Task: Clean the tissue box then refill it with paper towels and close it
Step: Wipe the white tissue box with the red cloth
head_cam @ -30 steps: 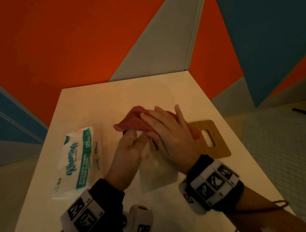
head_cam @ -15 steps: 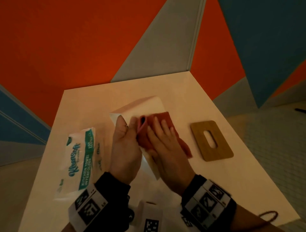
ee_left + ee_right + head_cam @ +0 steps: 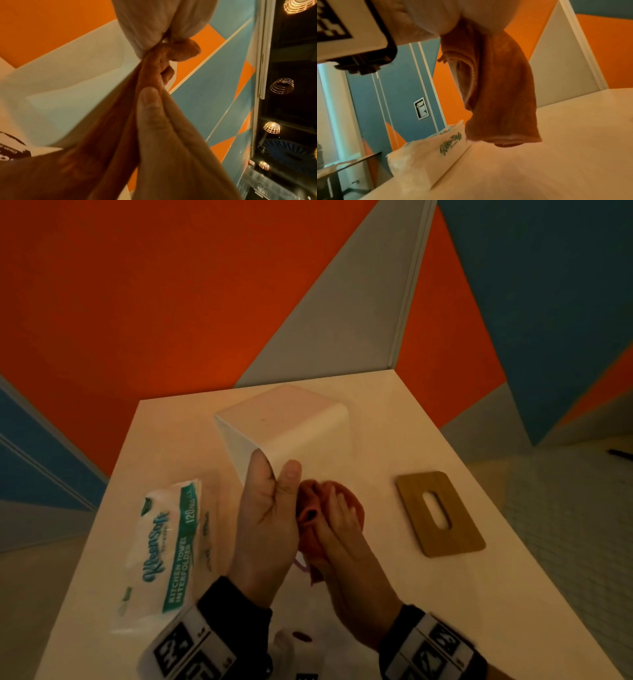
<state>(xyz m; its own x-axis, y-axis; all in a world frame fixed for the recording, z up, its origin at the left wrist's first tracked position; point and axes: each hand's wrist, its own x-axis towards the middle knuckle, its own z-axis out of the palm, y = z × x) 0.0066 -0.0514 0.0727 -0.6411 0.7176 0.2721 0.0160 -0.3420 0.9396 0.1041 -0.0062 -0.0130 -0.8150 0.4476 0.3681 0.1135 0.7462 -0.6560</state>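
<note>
The white tissue box (image 3: 284, 426) is tilted up off the table with its open side toward me. My left hand (image 3: 274, 470) grips the box's near wall between thumb and fingers. My right hand (image 3: 325, 508) holds a bunched red cloth (image 3: 310, 510) at the box's near end, just right of the left thumb. In the left wrist view the box's white inside (image 3: 68, 88) shows behind my thumb (image 3: 149, 102) and the cloth (image 3: 181, 51). The cloth (image 3: 501, 81) hangs from my right hand above the table. The wooden slotted lid (image 3: 440, 513) lies flat to the right.
A pack of Kleensoft paper towels (image 3: 164, 549) lies at the left of the white table (image 3: 394, 594), also seen as the pack (image 3: 433, 148) in the right wrist view. Orange, grey and blue walls stand just behind the table's far edge.
The box has tipped up and away, showing more of its white walls. The cloth went from spread flat under my right hand to bunched in it beside the left thumb.
</note>
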